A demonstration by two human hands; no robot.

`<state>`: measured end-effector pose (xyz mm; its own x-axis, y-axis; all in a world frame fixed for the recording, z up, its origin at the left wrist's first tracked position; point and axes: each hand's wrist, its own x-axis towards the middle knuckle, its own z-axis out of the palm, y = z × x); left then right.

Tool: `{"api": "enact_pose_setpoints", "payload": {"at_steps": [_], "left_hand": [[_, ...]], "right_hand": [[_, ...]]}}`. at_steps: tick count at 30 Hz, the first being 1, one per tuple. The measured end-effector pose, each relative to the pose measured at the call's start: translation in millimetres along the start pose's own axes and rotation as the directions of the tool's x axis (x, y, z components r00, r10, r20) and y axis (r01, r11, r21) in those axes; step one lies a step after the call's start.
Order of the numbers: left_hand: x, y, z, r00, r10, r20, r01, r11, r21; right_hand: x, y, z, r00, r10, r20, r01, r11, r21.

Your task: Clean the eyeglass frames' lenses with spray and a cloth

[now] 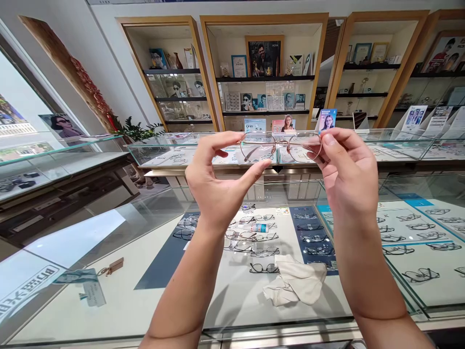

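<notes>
A pair of thin metal-framed eyeglasses (281, 142) is held up level over the counter, lenses facing me. My right hand (348, 167) pinches its right end between thumb and fingers. Around the left lens, my left hand (221, 177) makes a wide C, with thumb and forefinger well apart. Its forefinger tip is at the frame's left end and its thumb just below the rim; whether they press on it I cannot tell. Below, on the glass counter, lie a crumpled pale cloth (300, 281) and a small white bottle (256, 227) with a blue-and-red label.
Under the glass top of the near display counter (119, 305) are several rows of eyeglasses (314, 238). A brown tag (114, 265) lies at left. Farther off stand a second glass counter (163, 157), a blue card stand (327, 119) and wood-framed wall shelves (265, 77).
</notes>
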<state>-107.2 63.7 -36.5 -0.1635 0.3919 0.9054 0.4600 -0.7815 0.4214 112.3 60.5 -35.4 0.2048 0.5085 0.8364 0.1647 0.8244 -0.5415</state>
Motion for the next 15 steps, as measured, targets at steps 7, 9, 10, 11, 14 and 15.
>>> {"api": "enact_pose_setpoints", "payload": {"at_steps": [7,9,10,11,14,15], "left_hand": [[-2.4,-2.7,2.0,0.999,-0.027,0.018,0.027,1.0,-0.011],[-3.1,-1.9,2.4,0.999,-0.021,0.024,0.022,0.999,-0.031],[-3.3,-1.4,2.6,1.0,-0.019,0.025,0.02,0.999,-0.03],[-3.4,-0.9,2.6,0.999,-0.019,0.027,0.019,1.0,-0.02],[-3.2,0.1,2.7,0.999,-0.019,0.032,0.018,1.0,0.021],[-3.1,0.3,2.8,0.999,-0.015,0.03,0.014,0.999,0.032]], "right_hand": [[1.9,7.0,-0.7,0.995,0.094,0.014,-0.095,0.99,0.108],[2.4,10.7,-1.8,0.997,0.078,0.007,-0.078,0.993,0.092],[2.9,12.8,-2.8,0.998,0.062,0.004,-0.062,0.995,0.073],[3.5,14.9,-4.0,0.999,0.042,0.003,-0.042,0.998,0.05],[5.3,20.2,-7.6,1.0,-0.025,0.003,0.025,1.0,-0.005],[5.8,21.6,-8.4,0.999,-0.043,0.003,0.043,0.999,-0.018]]}}
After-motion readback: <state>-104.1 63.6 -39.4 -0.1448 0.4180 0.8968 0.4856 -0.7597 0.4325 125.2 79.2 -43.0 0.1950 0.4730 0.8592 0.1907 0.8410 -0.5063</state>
